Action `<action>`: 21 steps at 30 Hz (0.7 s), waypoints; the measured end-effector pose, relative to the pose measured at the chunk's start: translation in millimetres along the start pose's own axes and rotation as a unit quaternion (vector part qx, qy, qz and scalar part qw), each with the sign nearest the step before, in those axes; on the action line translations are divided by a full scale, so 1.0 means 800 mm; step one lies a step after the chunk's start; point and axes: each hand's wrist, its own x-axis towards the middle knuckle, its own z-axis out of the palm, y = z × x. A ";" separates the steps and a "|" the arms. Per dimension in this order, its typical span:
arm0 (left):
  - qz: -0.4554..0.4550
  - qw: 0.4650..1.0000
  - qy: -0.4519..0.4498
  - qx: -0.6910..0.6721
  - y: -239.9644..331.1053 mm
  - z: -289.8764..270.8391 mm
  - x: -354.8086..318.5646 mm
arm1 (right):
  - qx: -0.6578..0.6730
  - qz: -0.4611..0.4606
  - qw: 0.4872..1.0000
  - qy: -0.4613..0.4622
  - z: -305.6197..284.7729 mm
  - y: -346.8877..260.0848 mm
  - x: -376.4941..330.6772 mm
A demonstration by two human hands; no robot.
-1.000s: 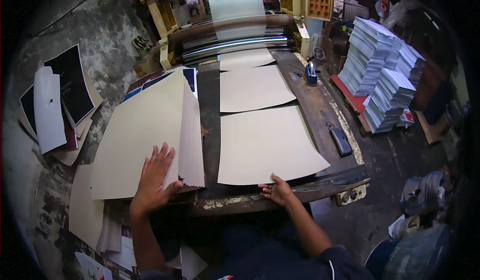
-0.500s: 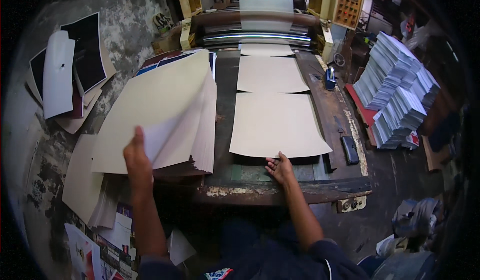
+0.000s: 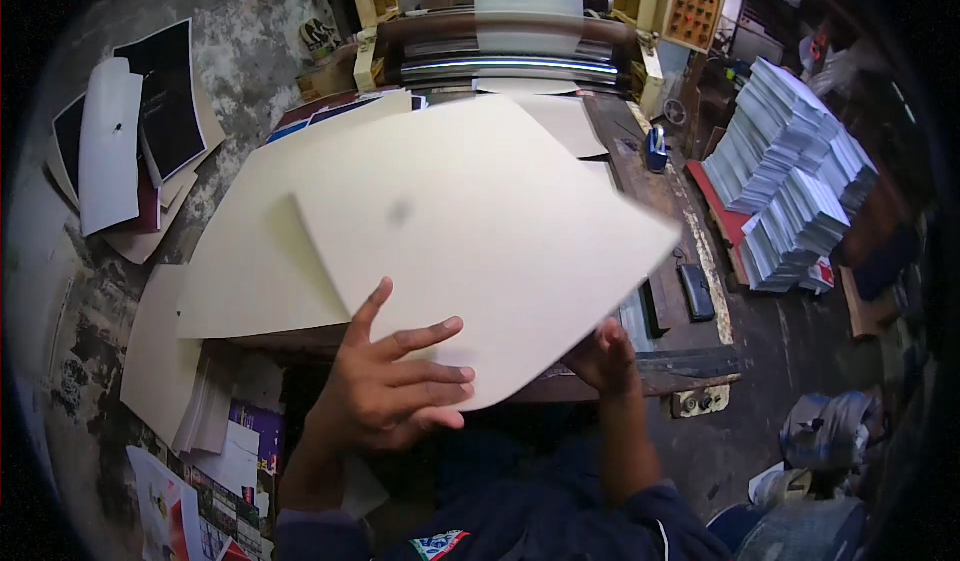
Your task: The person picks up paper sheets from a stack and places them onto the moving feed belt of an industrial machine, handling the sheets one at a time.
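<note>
Large cream card sheet, thin and slightly bowed (image 3: 500,251), hung tilted mid-frame, one corner to the right, lower corner between the hands. Left hand (image 3: 392,386), lower centre — fingers spread wide over the sheet's lower left edge. Right hand (image 3: 608,361) at the lower right edge, fingers partly hidden — could not tell whether it pinched. Broad stack of cream card sheets (image 3: 235,261) lay left of centre; dark worn wooden surface (image 3: 690,333) showed at right.
</note>
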 end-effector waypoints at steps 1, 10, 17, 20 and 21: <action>0.009 0.999 -0.034 0.029 0.005 -0.001 0.002 | -0.038 0.034 0.979 0.196 0.016 -0.002 -0.005; -0.191 0.972 0.120 0.069 -0.050 -0.016 -0.023 | -0.052 0.175 0.910 0.374 -0.050 0.089 -0.089; -0.315 0.926 0.164 -0.129 -0.075 -0.006 -0.042 | -0.054 0.262 0.895 0.358 -0.046 0.155 -0.171; -0.337 0.913 0.166 -0.158 -0.073 -0.006 -0.036 | -0.029 0.262 0.895 0.359 -0.043 0.163 -0.182; -0.379 0.893 0.163 -0.177 -0.073 -0.010 -0.035 | -0.015 0.265 0.894 0.361 -0.039 0.164 -0.179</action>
